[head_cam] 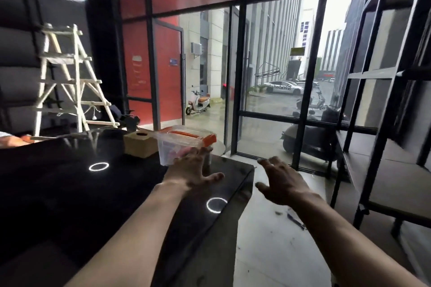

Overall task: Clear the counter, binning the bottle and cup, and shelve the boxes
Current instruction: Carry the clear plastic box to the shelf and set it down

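Now both hands spread empty: left hand reaching at the clear orange-latched plastic box on the tabletop, right hand beside it.

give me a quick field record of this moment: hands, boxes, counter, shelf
left hand: open, fingers spread, reaching to the clear plastic box, at or just short of its near side
right hand: open, empty, in the air past the counter's end
clear plastic box: orange-latched lid, standing on the black counter near its far end
cardboard box: round hole on top, just left of the clear box
black metal shelf: at right, visible boards bare
bottle, cup: not clearly in view
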A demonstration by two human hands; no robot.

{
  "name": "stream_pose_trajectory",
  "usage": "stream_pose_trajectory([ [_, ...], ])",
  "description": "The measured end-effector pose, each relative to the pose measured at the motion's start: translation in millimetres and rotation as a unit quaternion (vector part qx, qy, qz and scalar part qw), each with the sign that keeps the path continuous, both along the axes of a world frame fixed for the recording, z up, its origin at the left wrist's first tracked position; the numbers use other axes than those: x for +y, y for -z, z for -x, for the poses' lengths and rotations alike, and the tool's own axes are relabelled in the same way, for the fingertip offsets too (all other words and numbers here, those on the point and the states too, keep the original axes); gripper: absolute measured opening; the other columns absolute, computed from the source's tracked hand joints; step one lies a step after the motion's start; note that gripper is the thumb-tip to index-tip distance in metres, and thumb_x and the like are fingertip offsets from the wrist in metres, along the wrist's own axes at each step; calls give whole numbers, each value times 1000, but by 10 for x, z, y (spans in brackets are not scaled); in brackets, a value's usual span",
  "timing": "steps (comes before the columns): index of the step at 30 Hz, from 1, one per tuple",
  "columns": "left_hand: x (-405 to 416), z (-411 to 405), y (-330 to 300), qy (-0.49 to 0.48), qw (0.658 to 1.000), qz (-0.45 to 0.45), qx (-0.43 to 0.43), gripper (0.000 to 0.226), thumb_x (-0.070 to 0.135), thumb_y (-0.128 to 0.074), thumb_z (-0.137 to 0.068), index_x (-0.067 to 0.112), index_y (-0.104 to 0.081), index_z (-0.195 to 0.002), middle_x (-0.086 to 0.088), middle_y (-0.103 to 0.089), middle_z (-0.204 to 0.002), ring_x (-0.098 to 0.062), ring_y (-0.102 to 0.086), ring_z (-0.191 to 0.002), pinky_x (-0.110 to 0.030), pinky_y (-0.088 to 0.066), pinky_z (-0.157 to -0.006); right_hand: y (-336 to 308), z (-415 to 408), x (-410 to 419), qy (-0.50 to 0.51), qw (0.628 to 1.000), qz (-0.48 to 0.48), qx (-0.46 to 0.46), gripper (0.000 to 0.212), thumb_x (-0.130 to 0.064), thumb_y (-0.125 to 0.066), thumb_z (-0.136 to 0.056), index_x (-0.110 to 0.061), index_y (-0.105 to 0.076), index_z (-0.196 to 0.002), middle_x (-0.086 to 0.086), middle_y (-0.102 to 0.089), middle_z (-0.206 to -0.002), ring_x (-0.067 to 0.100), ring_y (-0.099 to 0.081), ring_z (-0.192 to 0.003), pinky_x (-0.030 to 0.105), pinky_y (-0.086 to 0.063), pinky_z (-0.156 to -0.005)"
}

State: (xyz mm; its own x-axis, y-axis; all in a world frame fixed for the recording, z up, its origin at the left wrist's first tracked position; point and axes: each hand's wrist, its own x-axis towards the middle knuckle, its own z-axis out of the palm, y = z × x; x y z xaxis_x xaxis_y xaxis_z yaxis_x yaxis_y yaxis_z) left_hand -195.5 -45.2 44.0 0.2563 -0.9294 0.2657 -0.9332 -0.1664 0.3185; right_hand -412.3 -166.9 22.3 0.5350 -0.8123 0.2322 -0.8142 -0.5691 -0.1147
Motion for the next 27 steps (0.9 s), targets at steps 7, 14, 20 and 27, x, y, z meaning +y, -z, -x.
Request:
stream_pose_trajectory([
  [7,-154,-1401,-12,-39,989,71,123,88,64,-66,-85,35,-25,-157,-10,-31,-162,-38,-39,-144,-57,-39,-115,-47,-1306,-122,28,976,-79,-199,65,-45,-66,-88,-26,-43,-146,9,-48,-147,30,-49,-133,38,-42,-103],
  [14,-659,-2397,127,-49,927,114,353,99,75,-65,-75,32,-28,-157,-12,-26,-163,-40,-40,-141,-62,-39,-113,121,-2291,-369,118,853,-241,-448,83,-66,-62,-77,-21,-45,-145,16,-56,-143,34,-56,-126,50,-47,-104],
  [20,-1118,-2745,317,-13,852,129,507,106,78,-66,-74,36,-19,-159,-5,-21,-169,-36,-30,-151,-60,-32,-118,164,-2666,-627,149,757,-291,-566,86,-64,-62,-82,-16,-38,-150,15,-49,-148,33,-52,-129,56,-45,-105],
  [27,-1433,-2910,486,-16,822,107,558,91,72,-67,-79,28,-39,-154,-11,-49,-155,-36,-53,-134,-58,-44,-111,291,-2808,-774,151,771,-258,-563,109,-75,-62,-51,-28,-43,-147,10,-57,-135,33,-58,-119,57,-48,-102],
])
